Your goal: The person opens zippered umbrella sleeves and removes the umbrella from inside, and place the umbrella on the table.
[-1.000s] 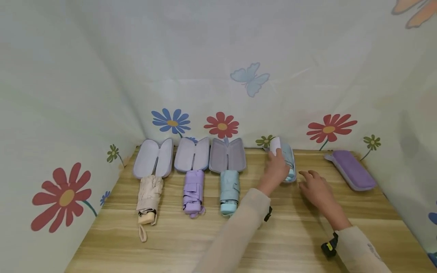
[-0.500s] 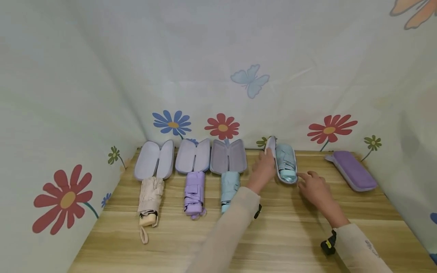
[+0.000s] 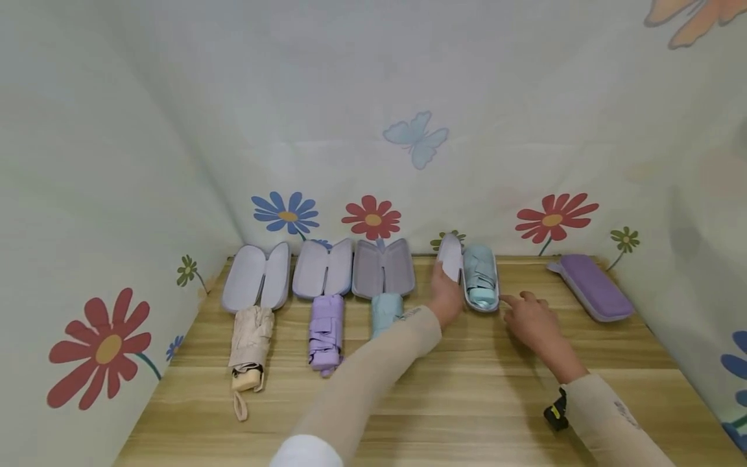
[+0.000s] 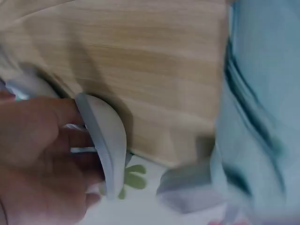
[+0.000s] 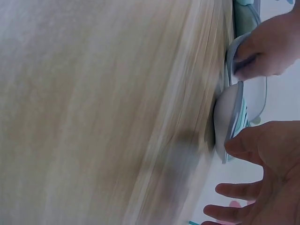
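My left hand (image 3: pixel 446 299) is at the raised lid (image 3: pixel 450 256) of a pale zip case (image 3: pixel 497 285), its fingers on the lid's inner side. In the left wrist view the fingers (image 4: pixel 77 138) meet the lid's grey rim, and the lid's outer shell (image 4: pixel 112 126) faces the camera. A folded light-blue umbrella (image 3: pixel 480 275) lies in the other half of the case. My right hand (image 3: pixel 531 318) is spread at the case's right front edge, a fingertip right at its wall. In the right wrist view that hand (image 5: pixel 267 173) holds nothing.
To the left stand three opened cases (image 3: pixel 384 266), with a beige umbrella (image 3: pixel 251 340), a purple umbrella (image 3: pixel 325 331) and another light-blue umbrella (image 3: pixel 386 311) in front. My left sleeve partly covers that last umbrella. A closed purple case (image 3: pixel 595 288) lies at the right. Behind is a printed curtain (image 3: pixel 327 130).
The lid has swung leftward, away from the umbrella in the case, with my left hand moving along. The umbrella now shows fully. My right hand has stayed by the case's right edge.
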The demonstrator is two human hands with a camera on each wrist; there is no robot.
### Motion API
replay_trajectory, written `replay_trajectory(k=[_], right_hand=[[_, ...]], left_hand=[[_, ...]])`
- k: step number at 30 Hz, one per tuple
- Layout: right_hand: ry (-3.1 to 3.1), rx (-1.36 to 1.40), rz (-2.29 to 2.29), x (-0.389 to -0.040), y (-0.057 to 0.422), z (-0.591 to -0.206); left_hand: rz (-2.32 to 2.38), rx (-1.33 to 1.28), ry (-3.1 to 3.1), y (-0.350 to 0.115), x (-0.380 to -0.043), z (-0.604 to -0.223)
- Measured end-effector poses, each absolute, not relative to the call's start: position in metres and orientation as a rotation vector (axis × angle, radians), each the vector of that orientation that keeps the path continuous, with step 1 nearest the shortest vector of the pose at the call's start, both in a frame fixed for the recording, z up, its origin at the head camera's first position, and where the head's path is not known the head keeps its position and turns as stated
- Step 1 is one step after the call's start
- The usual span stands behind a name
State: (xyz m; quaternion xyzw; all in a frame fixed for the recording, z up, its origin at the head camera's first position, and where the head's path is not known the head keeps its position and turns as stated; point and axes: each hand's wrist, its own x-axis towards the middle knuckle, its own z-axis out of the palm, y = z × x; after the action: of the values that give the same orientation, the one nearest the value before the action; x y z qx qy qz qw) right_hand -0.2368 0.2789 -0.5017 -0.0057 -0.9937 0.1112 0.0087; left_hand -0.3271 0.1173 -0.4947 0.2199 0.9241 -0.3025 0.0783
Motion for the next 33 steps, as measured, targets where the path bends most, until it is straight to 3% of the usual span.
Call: replay_trajectory(k=[8, 25, 33], right_hand=[[-3.095, -0.052, 0.365, -0.240, 0.276, -0.499], [-3.152, -0.081, 0.360, -0.237, 0.277, -0.501], [-3.161, 0.005, 0.369, -0.245, 0.268, -0.497]], left_hand=[[-0.129, 0.575, 2.808, 0.109, -0.323, -0.508], [-0.666, 0.973, 2.834, 0.103, -0.319, -0.502], [-0.854, 1.130, 2.716, 0.086, -0.333, -0.491]])
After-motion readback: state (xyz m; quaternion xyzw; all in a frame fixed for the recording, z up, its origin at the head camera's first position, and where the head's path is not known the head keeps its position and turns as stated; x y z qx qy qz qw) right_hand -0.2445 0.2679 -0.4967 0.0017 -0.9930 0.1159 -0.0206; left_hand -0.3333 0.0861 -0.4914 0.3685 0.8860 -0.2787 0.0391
